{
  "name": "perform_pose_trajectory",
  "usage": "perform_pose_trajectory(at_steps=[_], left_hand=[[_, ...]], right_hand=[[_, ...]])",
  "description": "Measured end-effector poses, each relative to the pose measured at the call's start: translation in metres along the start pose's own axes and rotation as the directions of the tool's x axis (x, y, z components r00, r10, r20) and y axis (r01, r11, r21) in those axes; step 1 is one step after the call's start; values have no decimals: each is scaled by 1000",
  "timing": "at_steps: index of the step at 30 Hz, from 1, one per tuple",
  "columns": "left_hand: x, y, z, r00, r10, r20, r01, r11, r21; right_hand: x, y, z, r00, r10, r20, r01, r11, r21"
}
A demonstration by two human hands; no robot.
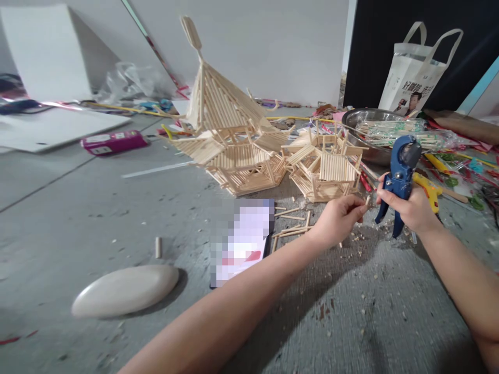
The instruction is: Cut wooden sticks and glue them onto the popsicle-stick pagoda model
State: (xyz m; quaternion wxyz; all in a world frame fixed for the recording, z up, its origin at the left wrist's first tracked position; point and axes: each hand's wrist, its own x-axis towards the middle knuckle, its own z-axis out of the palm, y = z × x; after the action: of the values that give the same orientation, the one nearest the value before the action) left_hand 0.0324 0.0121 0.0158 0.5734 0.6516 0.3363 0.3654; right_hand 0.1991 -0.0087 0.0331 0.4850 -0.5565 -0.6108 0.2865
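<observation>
My left hand (345, 218) is closed in a pinch on a short wooden stick (367, 200), whose end pokes out past the fingertips. Just to its right, my right hand (409, 205) grips blue cutters (403, 166), held upright with the head at the top. Behind my hands stands a small stick model (327, 166), and to its left a taller stick pavilion (234, 140) with a pointed roof. Loose cut sticks (292, 228) lie on the grey floor beside a phone (245, 234) with a blurred screen.
A metal bowl (353, 122) with wrapped stick bundles (393, 130) stands behind the cutters. A yellow glue gun (429, 189) lies at the right. A pale oval object (127, 291), a purple packet (113, 143) and a white bag (413, 78) are also in view.
</observation>
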Motion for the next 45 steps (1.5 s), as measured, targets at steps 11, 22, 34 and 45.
perform_pose_trajectory(at_steps=[11,22,34,45], left_hand=[[-3,0,14,1000,9,-26,-7,998,67],[-5,-20,-40,976,140,-165,-77,937,342],[-10,-18,-54,973,112,-202,-34,935,353],[-17,-6,-43,982,80,-169,-30,959,282]], right_hand=[[-6,-6,19,999,28,-37,-32,992,-121],[-10,-12,-10,815,-14,579,377,772,-512],[-17,7,13,681,108,724,505,647,-571],[80,23,6,935,-230,271,354,661,-662]])
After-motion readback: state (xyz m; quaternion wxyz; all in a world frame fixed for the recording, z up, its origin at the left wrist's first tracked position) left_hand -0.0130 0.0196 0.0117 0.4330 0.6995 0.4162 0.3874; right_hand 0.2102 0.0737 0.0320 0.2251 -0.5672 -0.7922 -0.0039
